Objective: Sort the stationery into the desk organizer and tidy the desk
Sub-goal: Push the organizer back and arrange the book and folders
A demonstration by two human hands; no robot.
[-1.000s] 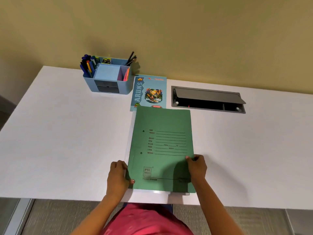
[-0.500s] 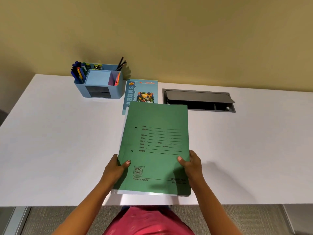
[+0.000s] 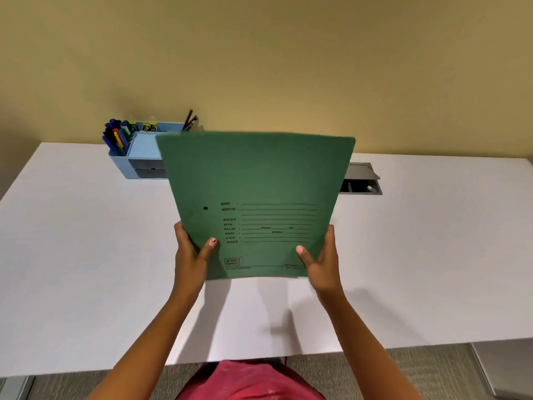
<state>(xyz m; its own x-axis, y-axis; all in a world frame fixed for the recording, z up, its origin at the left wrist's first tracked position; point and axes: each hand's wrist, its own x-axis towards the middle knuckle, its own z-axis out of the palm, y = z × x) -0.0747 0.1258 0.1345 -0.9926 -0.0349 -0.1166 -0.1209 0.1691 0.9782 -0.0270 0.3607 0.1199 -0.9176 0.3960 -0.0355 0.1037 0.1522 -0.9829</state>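
Left hand (image 3: 189, 252) and right hand (image 3: 321, 261) grip green folder (image 3: 256, 183).

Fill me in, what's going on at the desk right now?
A person holds a green file folder up off the white desk, left hand gripping its lower left edge and right hand its lower right. Behind it, partly hidden, stand the blue organizer with pens in it and a grey cable hatch.

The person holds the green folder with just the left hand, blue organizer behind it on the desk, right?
Not just the left: the head view shows the left hand and right hand both gripping the green folder by its lower corners. The blue organizer does sit behind it.
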